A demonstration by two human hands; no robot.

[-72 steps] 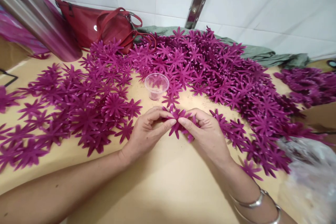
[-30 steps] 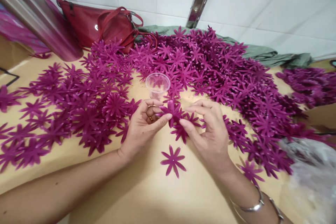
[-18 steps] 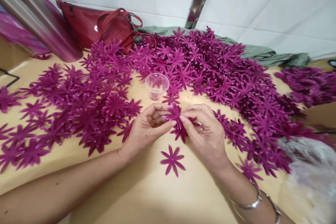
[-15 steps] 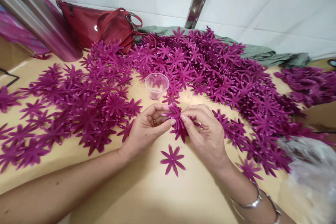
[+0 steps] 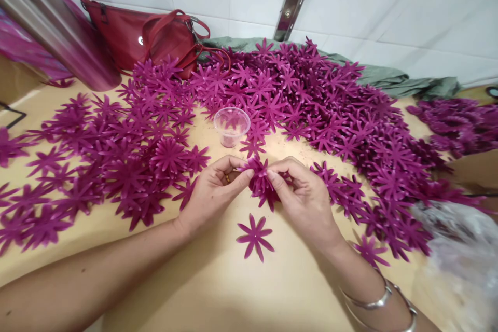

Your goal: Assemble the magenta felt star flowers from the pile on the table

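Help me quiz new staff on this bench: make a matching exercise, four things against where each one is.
Things:
1. clear cup
2. red handbag
3. lone flower
4. flower stack

Places:
A. pinched between left hand and right hand
B. flat on the table, nearer than the hands
C. by the wall, back left
D. upright beyond the hands, beside the flower pile

Pairs: 1-D, 2-C, 3-B, 4-A.
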